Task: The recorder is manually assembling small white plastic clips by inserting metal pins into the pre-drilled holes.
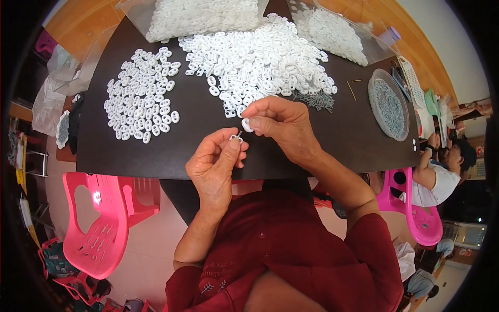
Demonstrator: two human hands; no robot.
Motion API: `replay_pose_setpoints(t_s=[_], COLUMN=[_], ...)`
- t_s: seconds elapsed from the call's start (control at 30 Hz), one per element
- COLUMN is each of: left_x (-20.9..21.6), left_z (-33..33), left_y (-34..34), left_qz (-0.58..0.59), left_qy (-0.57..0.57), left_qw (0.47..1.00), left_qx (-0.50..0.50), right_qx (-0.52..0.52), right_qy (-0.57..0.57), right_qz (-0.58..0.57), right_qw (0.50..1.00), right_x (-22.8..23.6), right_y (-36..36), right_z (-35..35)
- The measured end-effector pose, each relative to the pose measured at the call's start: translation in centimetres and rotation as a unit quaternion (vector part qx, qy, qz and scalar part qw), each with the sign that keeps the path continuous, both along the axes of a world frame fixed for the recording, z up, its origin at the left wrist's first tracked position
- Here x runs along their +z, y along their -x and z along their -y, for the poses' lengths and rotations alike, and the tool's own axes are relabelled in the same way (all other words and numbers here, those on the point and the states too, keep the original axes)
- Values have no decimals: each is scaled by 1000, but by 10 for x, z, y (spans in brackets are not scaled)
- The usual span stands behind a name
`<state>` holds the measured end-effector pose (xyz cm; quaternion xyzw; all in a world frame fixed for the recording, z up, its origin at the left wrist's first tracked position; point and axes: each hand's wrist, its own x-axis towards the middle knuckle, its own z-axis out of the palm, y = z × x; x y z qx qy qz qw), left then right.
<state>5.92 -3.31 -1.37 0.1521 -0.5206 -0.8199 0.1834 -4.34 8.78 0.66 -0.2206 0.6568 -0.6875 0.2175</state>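
Dark table; left hand pinches small white ring.

Count of items by kind, as seen from the head.
Two hands; two white rings in the fingers; one dish of screws right of the grip; two pink chairs; two clear bags.

**Clear Bags at the Far Edge of the Desk**

Two clear plastic bags lay at the far side of the dark desk. The left bag was stuffed with small white plastic pieces and sat open toward the middle. The right bag slanted toward the corner, also holding white pieces. More crumpled clear plastic wrapping hung off the desk's left end, beside the wall.
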Motion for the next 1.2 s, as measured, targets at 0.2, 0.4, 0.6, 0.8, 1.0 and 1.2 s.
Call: replay_pose_setpoints(t_s=[0.2,0.4,0.6,0.8,1.0,1.2], left_x=[5,0,0,1,1,1], left_z=[0,0,2,-1,0,2], left_y=[3,6,5,3,2,-1], left_qz=[-18,-26,-36,-27,-11,0], left_qy=[-13,-43,-97,-94,-54,-17], left_qw=[1000,999,995,995,998,1000], left_qx=[2,-1,-4,-15,4,7], right_qx=[10,35,51,-6,-3,24], right_qy=[-33,-57,47,0,-31,-35], right_qz=[4,59,91,54,51,48], right_qw=[999,996,994,999,998,998], right_x=[6,7,1,-3,-1,3], right_y=[-2,-6,-14,-16,-8,-1], right_z=[-1,-4,-4,-2,-1,-3])
